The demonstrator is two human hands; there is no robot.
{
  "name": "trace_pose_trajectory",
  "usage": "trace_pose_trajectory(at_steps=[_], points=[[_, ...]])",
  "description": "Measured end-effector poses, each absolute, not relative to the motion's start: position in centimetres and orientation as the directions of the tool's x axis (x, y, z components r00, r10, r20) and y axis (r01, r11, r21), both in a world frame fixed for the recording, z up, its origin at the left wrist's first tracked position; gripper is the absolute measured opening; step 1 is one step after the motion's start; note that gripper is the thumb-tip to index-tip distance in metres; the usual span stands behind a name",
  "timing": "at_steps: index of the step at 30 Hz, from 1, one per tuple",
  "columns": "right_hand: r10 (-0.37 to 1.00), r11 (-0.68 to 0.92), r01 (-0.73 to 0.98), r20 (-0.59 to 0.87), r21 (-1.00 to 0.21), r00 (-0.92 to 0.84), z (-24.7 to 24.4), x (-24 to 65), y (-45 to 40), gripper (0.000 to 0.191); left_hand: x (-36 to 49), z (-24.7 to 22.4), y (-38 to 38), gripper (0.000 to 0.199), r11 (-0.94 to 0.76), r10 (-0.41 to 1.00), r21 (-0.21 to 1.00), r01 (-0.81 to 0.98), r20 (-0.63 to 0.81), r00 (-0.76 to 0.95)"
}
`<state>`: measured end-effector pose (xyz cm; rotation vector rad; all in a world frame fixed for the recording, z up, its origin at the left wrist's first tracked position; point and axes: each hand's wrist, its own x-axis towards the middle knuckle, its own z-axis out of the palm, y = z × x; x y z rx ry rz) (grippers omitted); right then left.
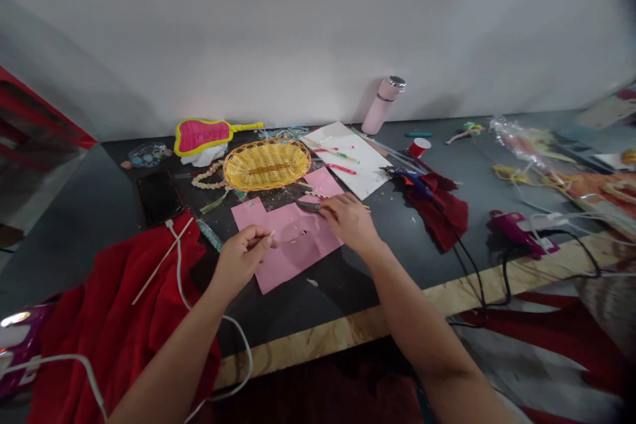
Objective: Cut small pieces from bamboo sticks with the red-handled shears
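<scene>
Dim | glare top right | soft wall shadows | edges stretched

The oval basket is glossy woven strands, rough in texture. The bottle is smooth and pink, with a shiny metallic-looking lid. Matt paper in pink lies creased on the smooth, dark worktop. The red cloth looks soft; the phone has a glossy face.
</scene>
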<state>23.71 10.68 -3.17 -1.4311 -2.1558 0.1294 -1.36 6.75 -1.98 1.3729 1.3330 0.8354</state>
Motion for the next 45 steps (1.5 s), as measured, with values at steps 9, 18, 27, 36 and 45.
trace_pose_trajectory(at_steps=[9, 18, 27, 36, 45], points=[[0.97, 0.237, 0.944, 0.103, -0.229, -0.218, -2.0, 26.8, 10.2, 0.023, -1.3, -1.9, 6.7, 0.027, 0.073, 0.987, 0.974, 0.216, -0.102, 0.124], [0.951, 0.301, 0.936, 0.121, -0.18, -0.283, -2.2, 26.2, 10.4, 0.014, -1.3, -1.9, 6.8, 0.032, 0.103, 0.989, 0.972, 0.21, -0.123, 0.084], [0.931, 0.278, 0.503, 0.358, -0.819, 0.068, -1.2, 26.7, 10.9, 0.014, -1.1, -1.6, 6.6, 0.028, 0.072, 0.99, 0.975, 0.21, -0.096, 0.104], [0.918, 0.372, 0.115, 0.347, -0.921, -0.192, -1.3, 24.0, 9.6, 0.012, -1.3, -2.1, 6.8, 0.023, 0.051, 0.998, 0.996, 0.078, -0.053, 0.022], [0.827, 0.561, 0.777, 0.159, -0.285, -0.539, -1.8, 21.2, 8.3, 0.04, -1.5, -1.8, 6.8, 0.019, -0.033, 0.99, 0.999, -0.031, 0.029, -0.14]])
